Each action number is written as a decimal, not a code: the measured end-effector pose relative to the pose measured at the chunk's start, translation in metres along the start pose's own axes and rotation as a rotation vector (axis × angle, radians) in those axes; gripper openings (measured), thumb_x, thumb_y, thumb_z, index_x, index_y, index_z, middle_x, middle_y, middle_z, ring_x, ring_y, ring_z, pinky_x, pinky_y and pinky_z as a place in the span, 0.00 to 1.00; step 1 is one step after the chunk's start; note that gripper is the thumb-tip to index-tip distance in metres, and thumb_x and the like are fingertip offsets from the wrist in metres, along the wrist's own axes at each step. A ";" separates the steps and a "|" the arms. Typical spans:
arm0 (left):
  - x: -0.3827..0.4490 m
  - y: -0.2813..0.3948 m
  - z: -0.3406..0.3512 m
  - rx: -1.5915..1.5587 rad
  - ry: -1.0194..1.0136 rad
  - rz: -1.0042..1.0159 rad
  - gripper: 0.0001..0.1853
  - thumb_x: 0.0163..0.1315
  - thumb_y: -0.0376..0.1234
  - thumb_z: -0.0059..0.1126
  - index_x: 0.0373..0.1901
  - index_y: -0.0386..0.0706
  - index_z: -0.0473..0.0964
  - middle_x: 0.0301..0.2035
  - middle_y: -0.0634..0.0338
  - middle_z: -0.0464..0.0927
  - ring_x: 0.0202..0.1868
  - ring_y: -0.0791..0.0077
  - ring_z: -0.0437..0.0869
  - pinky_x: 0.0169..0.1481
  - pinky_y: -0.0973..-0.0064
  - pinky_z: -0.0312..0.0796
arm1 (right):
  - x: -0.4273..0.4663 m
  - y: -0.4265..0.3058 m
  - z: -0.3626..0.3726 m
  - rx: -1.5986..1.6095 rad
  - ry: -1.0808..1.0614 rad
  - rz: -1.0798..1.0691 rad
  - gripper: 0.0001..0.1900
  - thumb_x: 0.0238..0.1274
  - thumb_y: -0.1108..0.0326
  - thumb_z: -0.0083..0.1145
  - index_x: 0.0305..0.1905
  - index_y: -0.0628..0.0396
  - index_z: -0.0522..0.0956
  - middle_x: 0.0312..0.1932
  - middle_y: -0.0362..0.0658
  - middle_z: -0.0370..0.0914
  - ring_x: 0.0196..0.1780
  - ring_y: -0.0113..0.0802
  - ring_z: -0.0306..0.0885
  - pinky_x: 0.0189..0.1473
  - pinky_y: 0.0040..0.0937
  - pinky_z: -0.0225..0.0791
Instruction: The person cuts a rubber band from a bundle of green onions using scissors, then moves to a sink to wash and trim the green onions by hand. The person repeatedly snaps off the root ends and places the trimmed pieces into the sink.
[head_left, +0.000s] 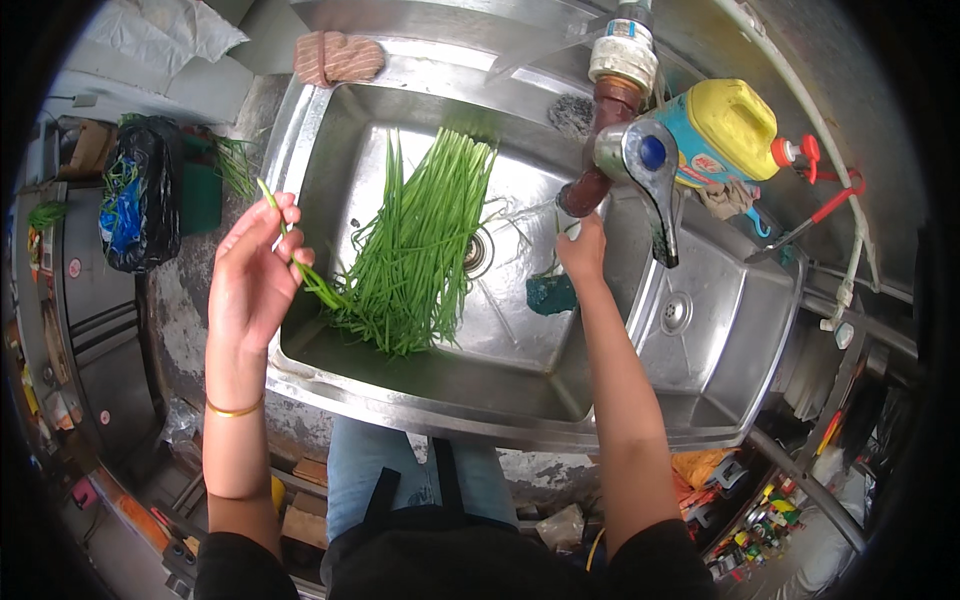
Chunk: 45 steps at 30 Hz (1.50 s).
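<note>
My left hand (259, 262) is raised over the left rim of a stainless steel sink (517, 341), with a few green stalks (319, 286) pinched between its fingers. Their lower ends reach down to a large bundle of long green stalks, perhaps garlic chives (427, 240), lying in the basin beside the drain. My right hand (583, 247) is over the right side of the basin, just below the spout of the tap (589, 187). The spout partly hides its fingers, so what they hold cannot be made out. A dark green scrap (551, 294) lies by the right wrist.
A smaller basin (709, 322) adjoins on the right. Behind it stand a yellow-capped jug (712, 135) and a red-handled tool (817, 214). A brown striped cloth (341, 58) rests on the back left rim. Black plastic bag (142, 195) stands left of the sink.
</note>
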<state>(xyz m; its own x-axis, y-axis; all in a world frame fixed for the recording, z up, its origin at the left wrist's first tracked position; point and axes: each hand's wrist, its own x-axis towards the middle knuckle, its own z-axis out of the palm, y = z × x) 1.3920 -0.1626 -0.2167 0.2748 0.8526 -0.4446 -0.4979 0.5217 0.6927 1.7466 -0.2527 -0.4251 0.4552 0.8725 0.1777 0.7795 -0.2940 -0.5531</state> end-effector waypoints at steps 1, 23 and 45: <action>-0.004 -0.002 -0.002 -0.008 0.006 -0.010 0.12 0.63 0.29 0.48 0.46 0.33 0.71 0.35 0.60 0.74 0.29 0.81 0.70 0.38 0.78 0.68 | 0.003 0.002 0.006 -0.136 0.064 -0.122 0.17 0.47 0.75 0.51 0.47 0.58 0.73 0.39 0.59 0.74 0.45 0.55 0.75 0.48 0.44 0.68; 0.002 -0.063 0.006 0.228 -0.030 -0.226 0.08 0.60 0.25 0.51 0.41 0.35 0.74 0.31 0.61 0.76 0.27 0.83 0.69 0.35 0.87 0.64 | -0.017 -0.093 0.048 1.079 -0.238 0.569 0.04 0.57 0.70 0.58 0.31 0.59 0.78 0.28 0.38 0.77 0.31 0.21 0.71 0.34 0.20 0.65; 0.056 -0.131 0.076 1.112 -0.227 0.193 0.09 0.53 0.26 0.63 0.36 0.36 0.79 0.23 0.67 0.77 0.24 0.88 0.67 0.30 0.87 0.63 | -0.023 -0.137 -0.037 1.199 -0.115 0.657 0.09 0.51 0.69 0.65 0.25 0.57 0.74 0.22 0.31 0.71 0.28 0.15 0.66 0.28 0.15 0.58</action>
<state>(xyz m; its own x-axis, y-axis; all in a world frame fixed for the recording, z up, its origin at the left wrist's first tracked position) 1.5351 -0.1807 -0.2897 0.4712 0.8481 -0.2424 0.4221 0.0244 0.9062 1.6449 -0.2470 -0.3233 0.5091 0.7495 -0.4233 -0.4368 -0.1988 -0.8773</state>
